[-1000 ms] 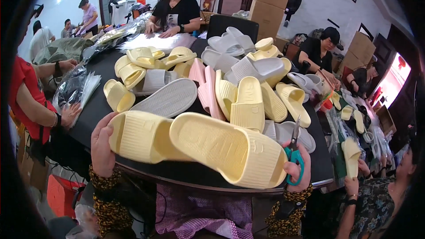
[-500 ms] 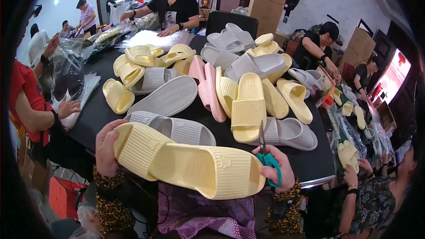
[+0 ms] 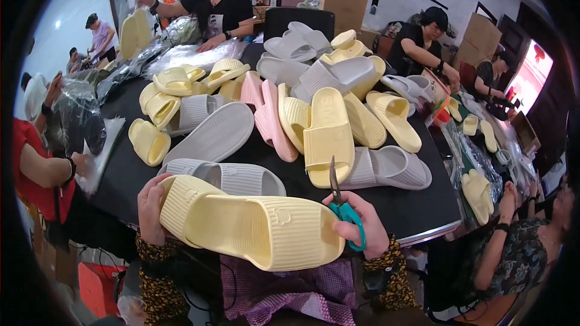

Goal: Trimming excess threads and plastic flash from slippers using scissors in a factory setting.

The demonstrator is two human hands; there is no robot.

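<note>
The yellow slipper [image 3: 254, 229] lies sideways over the near edge of the black desk [image 3: 423, 211]. The left hand [image 3: 152, 208] grips one end. The right hand [image 3: 362, 226] holds the other end and also grips green scissors [image 3: 344, 205], blades pointing up.

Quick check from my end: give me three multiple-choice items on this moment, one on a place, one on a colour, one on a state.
1. Where is the yellow slipper held?
A. Over the near table edge
B. On the floor
C. On the far slipper pile

2. What colour are the scissors' handles?
A. Red
B. Teal
C. Black

3. How are the scissors' blades?
A. Wide open
B. Closed, pointing up
C. Cutting plastic

Answers: 1 A, left hand and right hand hold its ends there; 2 B, teal loops show at the fingers; 3 B, the blades form one upright point.
</note>
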